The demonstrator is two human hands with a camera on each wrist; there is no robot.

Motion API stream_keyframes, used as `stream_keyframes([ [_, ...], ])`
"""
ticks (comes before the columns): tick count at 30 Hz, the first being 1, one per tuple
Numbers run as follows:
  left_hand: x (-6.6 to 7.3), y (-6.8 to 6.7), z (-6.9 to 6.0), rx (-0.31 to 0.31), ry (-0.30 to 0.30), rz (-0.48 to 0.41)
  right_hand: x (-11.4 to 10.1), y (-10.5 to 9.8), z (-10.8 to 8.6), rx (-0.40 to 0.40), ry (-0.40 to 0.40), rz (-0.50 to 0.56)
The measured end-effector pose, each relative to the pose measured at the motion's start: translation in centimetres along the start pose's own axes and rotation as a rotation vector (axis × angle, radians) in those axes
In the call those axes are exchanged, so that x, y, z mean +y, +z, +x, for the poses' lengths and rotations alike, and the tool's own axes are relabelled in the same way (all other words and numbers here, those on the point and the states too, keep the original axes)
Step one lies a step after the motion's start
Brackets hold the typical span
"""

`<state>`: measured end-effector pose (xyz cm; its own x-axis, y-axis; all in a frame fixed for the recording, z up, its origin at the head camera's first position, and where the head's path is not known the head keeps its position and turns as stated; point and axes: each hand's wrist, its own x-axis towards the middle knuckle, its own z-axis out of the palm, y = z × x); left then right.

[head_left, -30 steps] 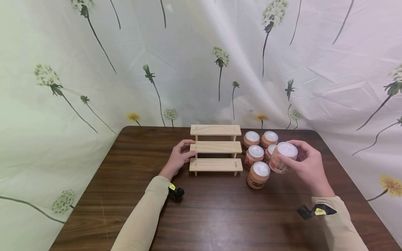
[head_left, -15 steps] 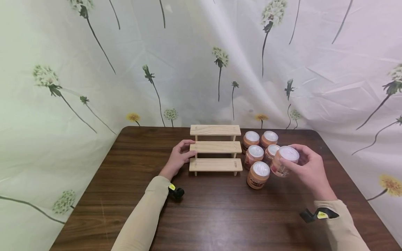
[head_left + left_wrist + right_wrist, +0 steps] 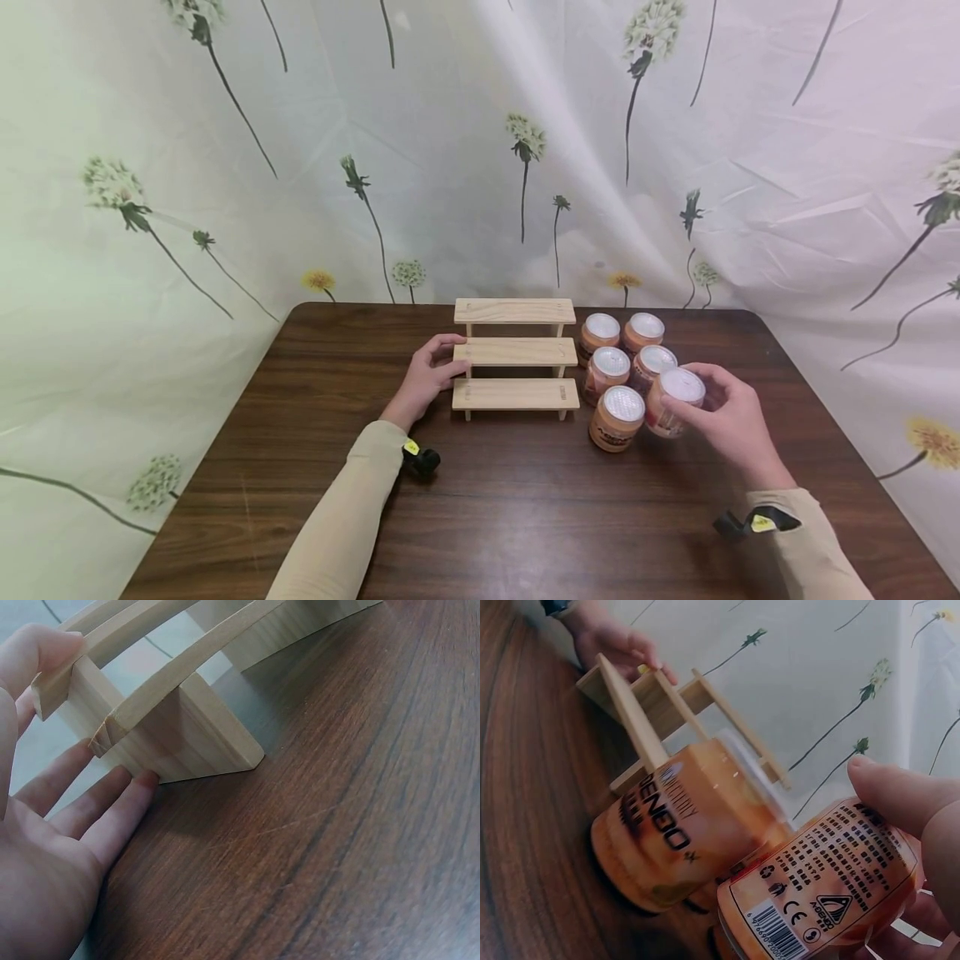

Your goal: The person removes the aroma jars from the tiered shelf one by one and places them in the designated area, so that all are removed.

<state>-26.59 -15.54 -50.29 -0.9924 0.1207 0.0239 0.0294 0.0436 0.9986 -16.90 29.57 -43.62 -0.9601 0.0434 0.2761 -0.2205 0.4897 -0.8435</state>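
My right hand (image 3: 731, 417) grips an orange jar (image 3: 817, 889) with a clear, pale lid between thumb and fingers. The jar is just above or on the table, to the right of the nearest standing jar (image 3: 617, 421); whether it touches the table I cannot tell. Its barcode label shows in the right wrist view. My left hand (image 3: 429, 377) holds the left end of a three-step wooden rack (image 3: 516, 352). In the left wrist view the thumb lies over a step's end, while other fingers touch the side panel (image 3: 202, 735).
Several like jars (image 3: 609, 367) stand close together along the rack's right side. The brown wooden table (image 3: 480, 508) has its back edge near a dandelion-print cloth (image 3: 450, 167). Small black wrist cameras (image 3: 422, 460) are strapped to both sleeves.
My right hand has brought the jar down and nearer to me, and more of the jar behind it now shows. The left hand and the rack stay in place.
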Motion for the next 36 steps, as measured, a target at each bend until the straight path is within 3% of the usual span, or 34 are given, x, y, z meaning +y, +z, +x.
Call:
stream_keyframes([
  [14,-0.2,-0.1,0.2,-0.015,0.011,-0.012,2.0,0.6,-0.6,-0.070,0.097,-0.034],
  [25,-0.1,0.0,0.3,-0.007,0.005,-0.009,2.7,0.8,-0.7,-0.079,0.045,-0.042],
  [36,0.0,0.0,0.2,0.001,0.014,-0.005,3.2,0.6,-0.3,-0.114,0.046,-0.111],
])
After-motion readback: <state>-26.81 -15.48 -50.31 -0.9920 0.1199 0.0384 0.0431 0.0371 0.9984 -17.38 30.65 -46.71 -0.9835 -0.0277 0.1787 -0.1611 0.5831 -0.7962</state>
